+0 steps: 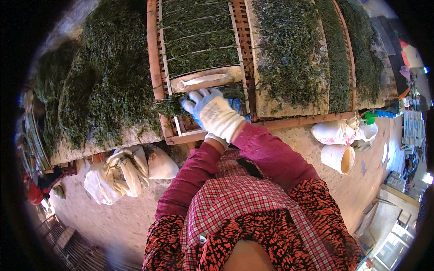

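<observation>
My right hand [216, 114], in a white glove with blue fingertips, lies palm down on the near end of a wooden slatted frame [153, 54]. Its fingers are spread over dark green stringy plant matter [199, 43] laid in rows between thin sticks. Just beyond the fingertips lies a pale rolled strip [203, 80]. My left hand [216, 141] shows only a white cuff; the rest is hidden under my right hand. Both arms wear dark red sleeves.
More trays of green matter [289, 54] lie to the right, and heaps of it [104, 81] to the left. White sacks [122, 174] sit on the sandy ground at the left. A white bag [334, 132] and a pale bucket [338, 158] are at the right.
</observation>
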`<control>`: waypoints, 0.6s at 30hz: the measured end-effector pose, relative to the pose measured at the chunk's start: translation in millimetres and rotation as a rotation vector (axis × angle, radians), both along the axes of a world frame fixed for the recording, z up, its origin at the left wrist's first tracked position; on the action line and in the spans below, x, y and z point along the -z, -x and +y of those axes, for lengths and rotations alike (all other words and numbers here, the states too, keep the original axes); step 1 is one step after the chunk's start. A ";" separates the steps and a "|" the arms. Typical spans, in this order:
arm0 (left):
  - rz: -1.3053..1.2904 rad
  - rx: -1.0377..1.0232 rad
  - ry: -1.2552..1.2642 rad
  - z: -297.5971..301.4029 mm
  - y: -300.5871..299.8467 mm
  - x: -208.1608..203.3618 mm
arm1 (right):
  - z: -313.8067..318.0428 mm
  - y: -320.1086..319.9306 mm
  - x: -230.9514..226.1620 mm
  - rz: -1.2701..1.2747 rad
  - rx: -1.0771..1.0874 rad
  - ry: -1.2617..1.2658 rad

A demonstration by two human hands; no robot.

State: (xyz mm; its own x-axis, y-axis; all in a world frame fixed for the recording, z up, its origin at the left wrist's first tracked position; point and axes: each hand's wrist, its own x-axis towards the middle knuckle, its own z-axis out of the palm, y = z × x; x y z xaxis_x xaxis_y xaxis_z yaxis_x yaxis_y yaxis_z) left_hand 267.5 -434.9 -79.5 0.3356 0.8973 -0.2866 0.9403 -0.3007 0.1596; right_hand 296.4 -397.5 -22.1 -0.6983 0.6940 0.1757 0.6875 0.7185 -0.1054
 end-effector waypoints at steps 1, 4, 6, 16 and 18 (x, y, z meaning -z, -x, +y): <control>-0.011 -0.021 0.002 -1.3 4.5 -0.8 | 0.2 -5.8 -19.2 0.021 -0.005 0.054; -0.121 -0.074 -0.135 -15.1 24.0 -11.7 | 9.6 -49.2 -18.4 0.319 0.126 0.446; -0.487 -0.173 -0.529 -24.2 46.0 -7.4 | 18.2 -79.7 10.8 0.377 0.151 0.240; 0.028 -0.334 -0.142 -29.1 78.5 1.3 | 24.8 21.8 -4.7 0.411 -0.125 0.428; -0.016 -0.391 0.078 -23.6 75.1 -12.0 | 35.5 54.3 -4.4 0.212 -0.109 0.369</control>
